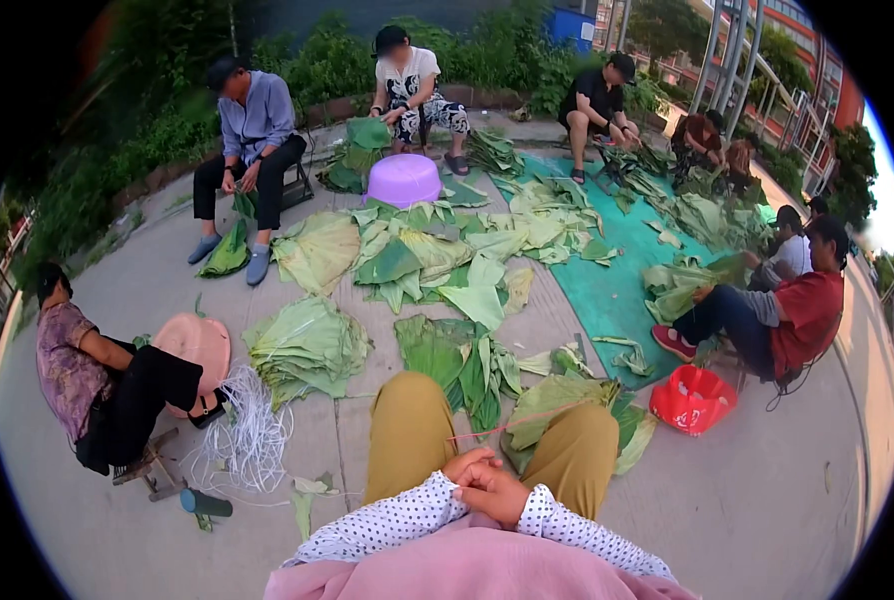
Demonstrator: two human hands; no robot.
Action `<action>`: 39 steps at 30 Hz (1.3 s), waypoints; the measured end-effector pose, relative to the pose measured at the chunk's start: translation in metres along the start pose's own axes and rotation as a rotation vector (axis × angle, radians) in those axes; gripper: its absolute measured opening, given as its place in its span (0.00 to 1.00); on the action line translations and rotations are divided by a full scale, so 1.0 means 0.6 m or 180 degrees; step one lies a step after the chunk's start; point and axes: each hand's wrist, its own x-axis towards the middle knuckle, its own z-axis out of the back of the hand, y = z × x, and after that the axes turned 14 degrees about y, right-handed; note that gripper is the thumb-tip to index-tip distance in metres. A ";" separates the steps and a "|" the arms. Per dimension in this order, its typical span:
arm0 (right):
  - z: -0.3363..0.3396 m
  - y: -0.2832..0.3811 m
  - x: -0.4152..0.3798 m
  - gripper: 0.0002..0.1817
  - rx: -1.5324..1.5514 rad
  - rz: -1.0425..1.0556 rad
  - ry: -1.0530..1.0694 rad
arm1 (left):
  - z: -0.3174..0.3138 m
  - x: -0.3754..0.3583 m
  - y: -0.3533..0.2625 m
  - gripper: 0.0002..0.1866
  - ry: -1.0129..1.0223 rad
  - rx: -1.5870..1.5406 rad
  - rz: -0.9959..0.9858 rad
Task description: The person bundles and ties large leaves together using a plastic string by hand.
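Note:
My left hand (472, 464) and my right hand (497, 494) rest together in my lap, fingers folded over each other, between my knees. A thin pink string (512, 423) runs from near my hands across to my right knee; whether the fingers grip it cannot be made out. Just beyond my knees lies a stack of green leaves (457, 362). More large leaves (557, 410) lie partly hidden behind my right knee. Dotted white sleeves cover both wrists.
Around a spread of leaves (417, 250) sit several people. A purple basin (404, 181) stands beyond. At left are a pink basin (195, 345), white strings (244, 425) and a green cylinder (207, 503); at right, a red bag (694, 400) and a green mat (607, 300).

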 end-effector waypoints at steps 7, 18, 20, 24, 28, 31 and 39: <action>-0.012 0.145 -0.032 0.10 0.0718 -0.0450 -0.0043 | -0.221 -0.074 -0.140 0.14 0.0307 0.2182 -0.0149; -0.047 0.379 -0.128 0.14 0.0633 0.2057 0.0805 | -0.656 -0.249 -0.282 0.15 0.1660 0.6475 -0.2629; -0.078 0.407 -0.143 0.14 0.0564 0.2083 0.0679 | -0.710 -0.288 -0.268 0.15 0.1890 0.6858 -0.2706; -0.105 0.421 -0.157 0.14 0.0392 0.2236 0.0566 | -0.771 -0.350 -0.241 0.16 0.2484 0.7667 -0.2261; -0.109 0.420 -0.169 0.15 0.0282 0.2218 0.0400 | -0.787 -0.368 -0.232 0.15 0.2550 0.7875 -0.2288; -0.109 0.410 -0.172 0.15 0.0252 0.2232 0.0301 | -0.793 -0.368 -0.221 0.14 0.2274 0.8146 -0.1982; -0.100 0.403 -0.152 0.16 0.0170 0.2292 0.0147 | -0.799 -0.341 -0.204 0.14 0.2512 0.8337 -0.1540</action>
